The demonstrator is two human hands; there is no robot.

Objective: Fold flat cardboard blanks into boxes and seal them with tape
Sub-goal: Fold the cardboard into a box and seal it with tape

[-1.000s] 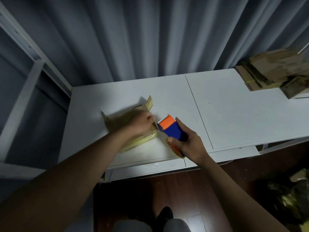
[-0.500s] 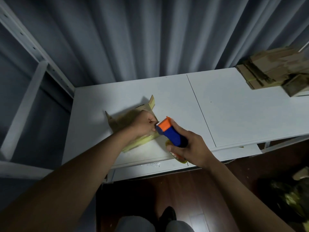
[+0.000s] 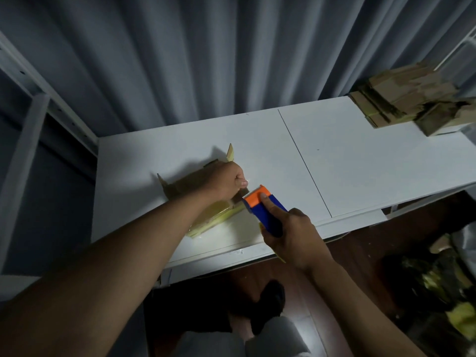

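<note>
A small brown cardboard box [image 3: 185, 188] lies on the white table [image 3: 334, 161], its far flaps standing up and clear tape shining on its near side. My left hand [image 3: 226, 182] presses down on the box's right end with fingers curled. My right hand [image 3: 291, 233] grips a blue and orange tape dispenser [image 3: 262, 210], index finger on the orange head. The dispenser's toothed edge sits at the box's right end, just below my left thumb.
A stack of flat cardboard blanks [image 3: 409, 99] lies at the table's far right corner. Grey curtains hang behind the table. A white metal rack frame [image 3: 38, 104] stands at the left. Dark bags and clutter [image 3: 438, 284] lie on the floor at the right.
My right hand has tilted the dispenser and brought its orange head up against the box's right end. My left hand stays pressed on the box.
</note>
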